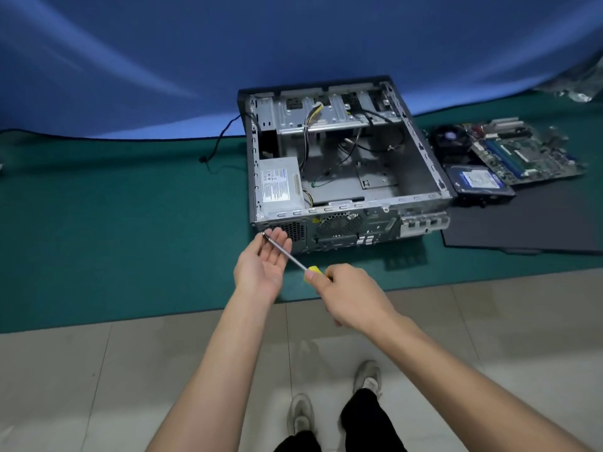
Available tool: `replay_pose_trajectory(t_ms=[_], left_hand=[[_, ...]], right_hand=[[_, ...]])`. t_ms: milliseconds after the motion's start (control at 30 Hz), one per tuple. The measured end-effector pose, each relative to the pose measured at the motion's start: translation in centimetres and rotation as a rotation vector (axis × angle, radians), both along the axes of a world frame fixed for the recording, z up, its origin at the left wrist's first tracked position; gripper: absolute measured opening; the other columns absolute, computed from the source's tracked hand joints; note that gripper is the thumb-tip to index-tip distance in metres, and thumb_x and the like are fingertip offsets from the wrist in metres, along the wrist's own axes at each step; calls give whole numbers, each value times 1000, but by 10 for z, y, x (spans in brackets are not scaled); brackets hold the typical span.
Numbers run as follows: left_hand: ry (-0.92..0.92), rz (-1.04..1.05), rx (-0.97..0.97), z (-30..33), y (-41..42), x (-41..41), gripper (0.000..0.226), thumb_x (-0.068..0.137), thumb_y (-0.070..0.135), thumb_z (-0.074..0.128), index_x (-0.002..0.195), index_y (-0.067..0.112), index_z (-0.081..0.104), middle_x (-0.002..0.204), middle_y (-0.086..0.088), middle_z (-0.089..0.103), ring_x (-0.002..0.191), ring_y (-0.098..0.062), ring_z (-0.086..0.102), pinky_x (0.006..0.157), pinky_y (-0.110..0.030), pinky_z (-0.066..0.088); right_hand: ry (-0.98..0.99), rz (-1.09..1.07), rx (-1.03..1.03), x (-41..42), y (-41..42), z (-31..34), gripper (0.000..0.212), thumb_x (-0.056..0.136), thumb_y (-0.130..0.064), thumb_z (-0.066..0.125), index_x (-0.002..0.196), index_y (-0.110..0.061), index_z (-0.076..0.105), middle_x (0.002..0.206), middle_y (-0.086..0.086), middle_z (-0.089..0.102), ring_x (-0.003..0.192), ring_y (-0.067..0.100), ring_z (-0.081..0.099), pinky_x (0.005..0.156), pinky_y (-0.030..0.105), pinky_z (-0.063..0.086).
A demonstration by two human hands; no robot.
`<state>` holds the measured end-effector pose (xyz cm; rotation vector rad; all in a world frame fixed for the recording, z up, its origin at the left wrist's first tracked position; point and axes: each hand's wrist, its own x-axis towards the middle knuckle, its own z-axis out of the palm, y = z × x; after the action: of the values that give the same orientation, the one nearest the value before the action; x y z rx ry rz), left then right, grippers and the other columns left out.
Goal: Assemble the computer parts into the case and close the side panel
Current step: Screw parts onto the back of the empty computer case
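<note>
A person's right hand [350, 293] grips the yellow handle of a screwdriver [295, 261], its shaft angled up toward the rear corner of the open computer case [342, 158]. The left hand [264, 259], fingers straight and palm up, supports the shaft near the tip, just in front of the case. Inside the case, the power supply [277, 187] sits in the near left corner with loose cables trailing across a bare floor pan. To the right of the case, the motherboard [522, 151], a cooler fan [452, 138] and a hard drive [478, 182] lie on the green surface [114, 223], with the dark side panel [528, 230] flat beside them. The job appears to be at an early stage: board, fan, drive and panel all remain to be fitted.
</note>
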<state>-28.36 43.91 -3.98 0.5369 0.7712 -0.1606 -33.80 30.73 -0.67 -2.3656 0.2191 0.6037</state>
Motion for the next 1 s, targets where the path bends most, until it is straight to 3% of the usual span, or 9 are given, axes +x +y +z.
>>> replay_pose_trajectory(t_ms=[233,467,633,833,1000], left_hand=[[12,-96,-9,-2,9,5,24,98,11,45,84,0,60,62,-7,69,61,-15,66,52,-24,55],[18,-143,-30,-2,10,11,23,97,10,44,82,-1,58,59,-6,67,44,-11,59,40,-16,44],[24,-170,-28,-4,13,14,23,98,13,45,85,-1,59,60,-6,67,44,-10,60,40,-16,45],[31,-197,11,-3,17,16,23,99,13,43,88,-1,58,58,-5,66,43,-8,57,39,-15,43],[25,-244,232,3,15,19,25,100,8,41,85,-3,56,54,-7,66,39,-8,56,37,-15,42]], right_hand=[[-29,-139,37,-21,30,-10,41,97,-46,36,65,-20,33,70,1,51,71,29,48,58,33,33],[-37,-246,69,-29,46,-15,35,98,-46,36,92,-13,47,92,9,63,85,31,56,67,36,40],[-34,-280,91,-29,55,-14,32,99,-44,36,93,-13,43,96,10,63,80,28,51,63,33,35],[-23,-281,110,-29,62,-11,32,100,-42,36,95,-11,43,101,13,63,94,34,57,67,35,38],[-32,-282,117,-28,71,-8,32,102,-41,33,92,-12,41,102,14,63,95,34,57,65,34,35]])
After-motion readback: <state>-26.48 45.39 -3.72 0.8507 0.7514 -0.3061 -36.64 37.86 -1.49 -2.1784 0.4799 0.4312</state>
